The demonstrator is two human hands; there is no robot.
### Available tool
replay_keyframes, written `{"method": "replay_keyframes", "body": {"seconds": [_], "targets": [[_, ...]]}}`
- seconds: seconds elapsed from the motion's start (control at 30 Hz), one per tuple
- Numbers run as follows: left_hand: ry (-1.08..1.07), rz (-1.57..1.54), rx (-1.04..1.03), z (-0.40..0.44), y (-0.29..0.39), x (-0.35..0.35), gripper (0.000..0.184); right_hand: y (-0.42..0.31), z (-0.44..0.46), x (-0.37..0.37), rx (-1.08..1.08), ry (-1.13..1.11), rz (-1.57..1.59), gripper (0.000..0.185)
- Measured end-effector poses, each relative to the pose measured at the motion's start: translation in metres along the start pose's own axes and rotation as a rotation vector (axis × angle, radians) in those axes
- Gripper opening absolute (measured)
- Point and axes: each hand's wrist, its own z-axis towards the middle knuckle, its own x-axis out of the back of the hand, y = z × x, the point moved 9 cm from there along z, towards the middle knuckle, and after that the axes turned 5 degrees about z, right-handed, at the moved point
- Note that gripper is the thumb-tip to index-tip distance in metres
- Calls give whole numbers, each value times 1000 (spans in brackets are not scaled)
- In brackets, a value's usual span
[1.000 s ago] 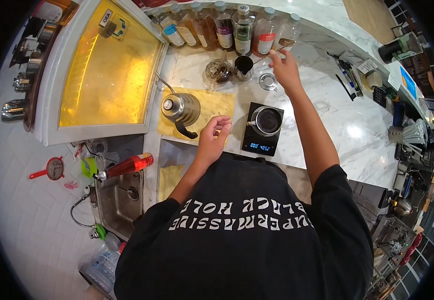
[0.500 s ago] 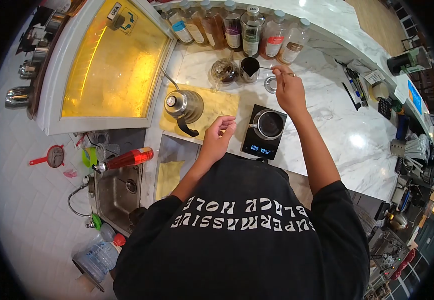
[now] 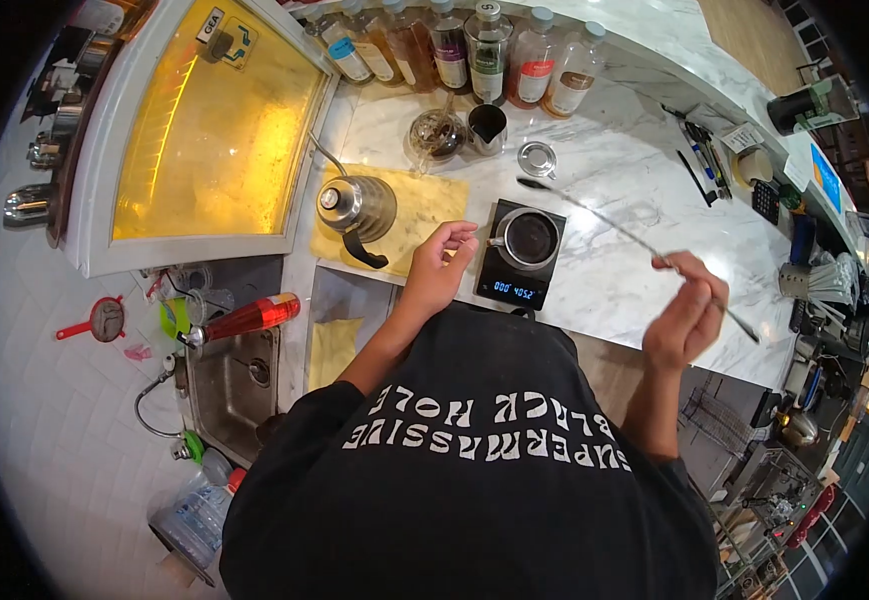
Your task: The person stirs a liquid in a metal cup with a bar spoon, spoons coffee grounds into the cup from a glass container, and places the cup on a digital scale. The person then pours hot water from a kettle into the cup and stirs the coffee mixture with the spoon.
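My right hand (image 3: 687, 312) is closed round a long thin bar spoon (image 3: 605, 228), raised over the right side of the counter, its dark bowl end pointing back toward the scale. My left hand (image 3: 443, 262) hovers at the counter's front edge, fingers loosely curled and apart, holding nothing. Between the two hands lies a black digital scale (image 3: 515, 290) with lit blue digits. On it stands a metal cup (image 3: 532, 239) of dark liquid, its handle turned left. Behind the scale are a pitcher with a dark inside (image 3: 488, 128), a round glass server (image 3: 437, 136) and a small metal lid (image 3: 537, 159).
A gooseneck kettle (image 3: 357, 208) stands on a yellow cloth (image 3: 435, 195) at the left. Several labelled bottles (image 3: 533, 62) line the back. A red bottle (image 3: 255, 318) leans over the sink (image 3: 223, 395). Pens (image 3: 707, 160) lie at the right.
My right hand has moved from beside the pitcher to the near right, and the bar spoon is now out of the pitcher. My left hand has hardly moved.
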Motion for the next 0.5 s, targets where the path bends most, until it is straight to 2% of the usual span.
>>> {"method": "replay_keyframes", "body": {"seconds": [0.13,0.27,0.33,0.4,0.43,0.5], "targets": [[22,6,-14,-2,6,-6,30,-24,-15,5,107,-187,-151,22],[80,3,-47,-2,4,-13,29,-17,-25,-10,103,-311,-194,17],[101,17,-50,-3,9,-14,28,-13,-28,-20,114,-367,-217,9],[125,40,-46,-5,14,-16,26,-8,-31,-29,137,-456,-263,10],[136,39,-43,-5,13,-17,25,-5,-33,-32,145,-480,-260,16],[157,38,-37,-5,10,-18,24,-1,-34,-38,167,-478,-245,16]]}}
